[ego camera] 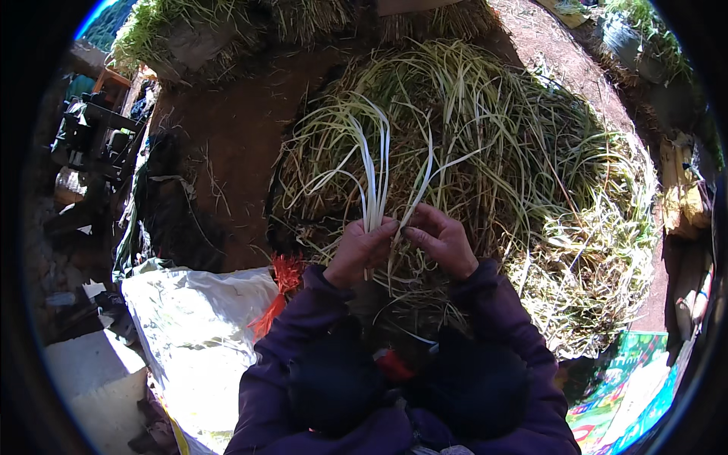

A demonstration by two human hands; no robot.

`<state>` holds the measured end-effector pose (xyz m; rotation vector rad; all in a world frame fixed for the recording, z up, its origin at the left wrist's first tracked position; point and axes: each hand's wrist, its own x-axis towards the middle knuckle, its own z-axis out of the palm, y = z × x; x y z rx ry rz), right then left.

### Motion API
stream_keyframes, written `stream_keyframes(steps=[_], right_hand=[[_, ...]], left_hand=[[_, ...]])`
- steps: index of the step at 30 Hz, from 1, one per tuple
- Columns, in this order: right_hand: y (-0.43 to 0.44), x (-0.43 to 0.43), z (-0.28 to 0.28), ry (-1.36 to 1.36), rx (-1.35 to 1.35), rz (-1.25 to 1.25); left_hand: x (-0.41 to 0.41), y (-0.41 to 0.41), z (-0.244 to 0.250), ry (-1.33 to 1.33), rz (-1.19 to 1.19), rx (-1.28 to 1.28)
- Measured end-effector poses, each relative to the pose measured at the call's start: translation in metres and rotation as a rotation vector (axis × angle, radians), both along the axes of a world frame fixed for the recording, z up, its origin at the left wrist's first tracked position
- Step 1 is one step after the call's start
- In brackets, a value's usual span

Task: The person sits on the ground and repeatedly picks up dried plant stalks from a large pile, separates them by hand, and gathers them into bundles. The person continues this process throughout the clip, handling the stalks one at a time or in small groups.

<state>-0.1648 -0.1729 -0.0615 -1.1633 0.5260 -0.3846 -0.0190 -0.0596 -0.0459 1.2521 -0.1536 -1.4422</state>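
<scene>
My left hand (pixel 362 248) grips a small upright bunch of long, pale plant stalks (pixel 372 193) whose green leaf ends arch over to the left. Close at its right, my right hand (pixel 442 234) pinches a single pale stalk (pixel 418 196) between thumb and finger; its leaves fork upward. The lower ends of the stalks show just beneath my hands. Behind both hands lies a wide heap of long green and yellowed leafy stalks (pixel 483 131), which reaches round to the right in bright sun.
Red plastic strands (pixel 283 278) hang beside my left sleeve, near a white woven sheet (pixel 199 341). Brown ground (pixel 239 131) shows left of the heap. Bundled greens (pixel 187 40) stand at the top left. A colourful printed mat (pixel 620 381) lies at lower right, black metal equipment (pixel 96 131) far left.
</scene>
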Motion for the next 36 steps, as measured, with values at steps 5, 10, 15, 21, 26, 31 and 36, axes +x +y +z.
stream_keyframes(steps=[5,10,15,21,26,31,36], right_hand=[[0.005,-0.010,-0.007,0.083,-0.440,-0.045],[0.005,-0.020,-0.013,0.118,-0.421,-0.063],[0.008,-0.023,-0.013,0.120,-0.512,-0.027],[0.016,-0.040,-0.026,0.129,-0.540,-0.007],[0.026,-0.035,-0.018,0.116,-0.592,0.075],[0.028,-0.037,-0.024,0.116,-0.655,0.073],[0.029,-0.042,-0.048,0.238,-0.195,0.041]], left_hand=[[0.003,0.002,-0.011,-0.145,0.056,-0.003],[0.006,0.001,-0.017,0.074,0.000,-0.021],[0.016,0.006,-0.023,-0.319,-0.100,0.039],[0.037,-0.001,-0.003,-0.564,0.065,0.029],[0.009,-0.035,-0.014,-0.642,-0.316,-0.039],[0.000,-0.032,-0.035,-0.584,-0.321,-0.028],[0.011,-0.025,-0.001,-0.286,-0.154,0.000]])
